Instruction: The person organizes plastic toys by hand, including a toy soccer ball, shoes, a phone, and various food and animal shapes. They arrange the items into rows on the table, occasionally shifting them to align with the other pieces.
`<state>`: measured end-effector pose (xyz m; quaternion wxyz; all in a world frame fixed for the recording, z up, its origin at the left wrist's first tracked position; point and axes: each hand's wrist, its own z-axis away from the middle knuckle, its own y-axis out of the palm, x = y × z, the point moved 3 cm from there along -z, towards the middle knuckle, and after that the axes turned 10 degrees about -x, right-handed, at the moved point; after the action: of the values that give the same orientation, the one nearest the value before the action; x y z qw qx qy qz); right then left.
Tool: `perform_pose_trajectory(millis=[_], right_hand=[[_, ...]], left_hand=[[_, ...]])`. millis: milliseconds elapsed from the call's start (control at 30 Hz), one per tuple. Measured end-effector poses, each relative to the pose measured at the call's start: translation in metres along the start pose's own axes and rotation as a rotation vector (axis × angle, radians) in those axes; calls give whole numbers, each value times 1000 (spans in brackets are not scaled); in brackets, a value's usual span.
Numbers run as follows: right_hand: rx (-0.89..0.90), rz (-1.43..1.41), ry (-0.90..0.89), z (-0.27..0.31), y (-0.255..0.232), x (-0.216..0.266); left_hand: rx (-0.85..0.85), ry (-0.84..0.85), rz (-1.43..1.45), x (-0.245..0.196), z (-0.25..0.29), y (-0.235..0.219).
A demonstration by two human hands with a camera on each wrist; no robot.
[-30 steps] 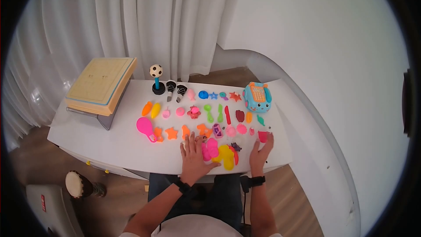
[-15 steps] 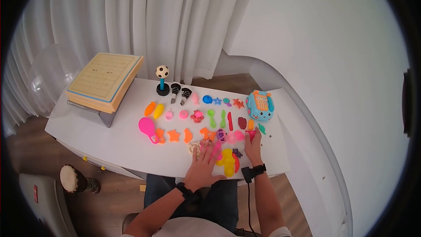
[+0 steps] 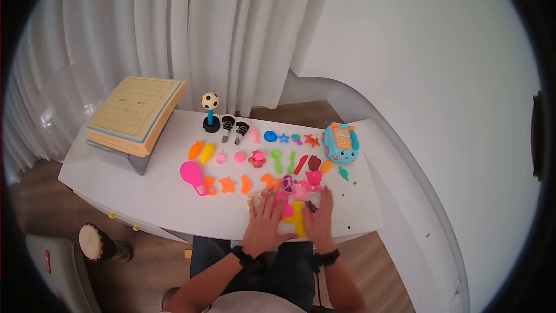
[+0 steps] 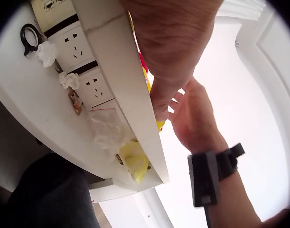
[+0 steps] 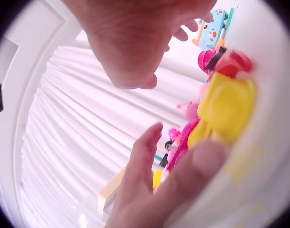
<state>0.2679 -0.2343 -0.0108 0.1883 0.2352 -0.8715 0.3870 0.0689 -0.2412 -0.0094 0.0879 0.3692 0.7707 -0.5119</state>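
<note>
My left hand (image 3: 265, 225) lies with spread, straight fingers over a bright pink toy piece (image 3: 284, 208) and a cream piece (image 3: 251, 202) near the table's front edge. To its right, my right hand (image 3: 319, 219) has extended fingers beside a yellow toy piece (image 3: 297, 215) and a small dark purple piece (image 3: 311, 206). Neither hand grips anything. In the right wrist view, the yellow piece (image 5: 228, 107) shows close up by the left thumb (image 5: 206, 159). A bright pink cup-shaped piece (image 3: 313, 178) lies beyond my right fingertips, close to pale pink pieces (image 3: 301, 189).
Rows of small toys cover the white table (image 3: 150, 197). A blue toy telephone (image 3: 340, 144) stands at the back right, a soccer-ball toy (image 3: 209, 102) at the back. Left is a thick board on a stand (image 3: 136, 113). Power sockets (image 4: 74, 51) sit below the tabletop.
My right hand has moved the pink cup-shaped piece leftward, released it and come nearer my left hand. The red toy knife now lies more slanted. My left hand has shifted slightly right.
</note>
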Motion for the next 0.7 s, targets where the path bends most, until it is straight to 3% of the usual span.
perform_pose_trajectory(millis=[67, 133, 467, 633, 700], right_hand=[[56, 80, -62, 19, -10, 32], [255, 214, 63, 33, -10, 40], [262, 307, -20, 2, -23, -55], [289, 300, -23, -21, -29, -77], [215, 196, -96, -35, -35, -81]], left_hand=[[-7, 5, -9, 3, 1, 5], [-12, 15, -25, 4, 3, 5], [0, 54, 9, 5, 3, 5], [-18, 53, 16, 5, 4, 3], [-22, 44, 17, 5, 4, 2]])
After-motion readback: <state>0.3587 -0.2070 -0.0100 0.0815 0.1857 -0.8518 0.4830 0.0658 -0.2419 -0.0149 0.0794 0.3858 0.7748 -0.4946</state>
